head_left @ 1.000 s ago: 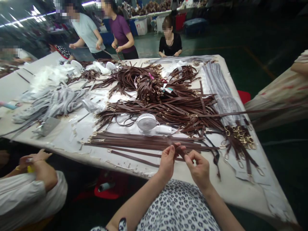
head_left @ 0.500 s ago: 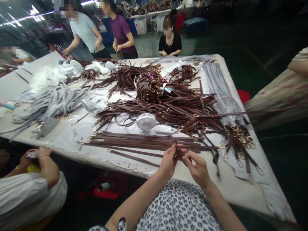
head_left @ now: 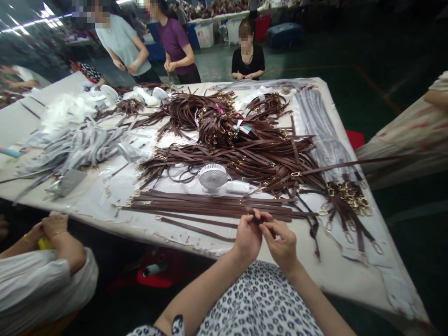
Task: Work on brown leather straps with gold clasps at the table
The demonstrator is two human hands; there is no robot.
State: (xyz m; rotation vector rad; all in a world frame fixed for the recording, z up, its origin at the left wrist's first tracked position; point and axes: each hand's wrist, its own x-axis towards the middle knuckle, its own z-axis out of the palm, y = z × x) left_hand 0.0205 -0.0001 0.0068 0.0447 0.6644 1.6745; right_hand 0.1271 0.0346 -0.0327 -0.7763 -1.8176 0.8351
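Note:
My left hand [head_left: 248, 238] and my right hand [head_left: 281, 242] meet above the table's front edge, their fingers pinching a short length of brown leather strap [head_left: 257, 218]. The fingers hide part of it. Just beyond them, a row of long brown leather straps [head_left: 210, 206] lies flat on the white-covered table [head_left: 332, 275]. Behind that row stands a small white desk fan [head_left: 213, 176]. A large tangled heap of similar straps with gold-coloured metal fittings [head_left: 245, 156] spreads across the middle.
Bundled grey webbing straps [head_left: 79, 147] lie at the table's left, with white packing material [head_left: 66, 112] beyond. A co-worker's hands [head_left: 49, 228] rest at the lower left. Several people stand past the far edge. A person's patterned clothing [head_left: 409, 135] stands at the right.
My hands have drawn closer together around the strap, with my right hand's fingers now nearer my left. The co-worker's hands at the lower left have lowered slightly.

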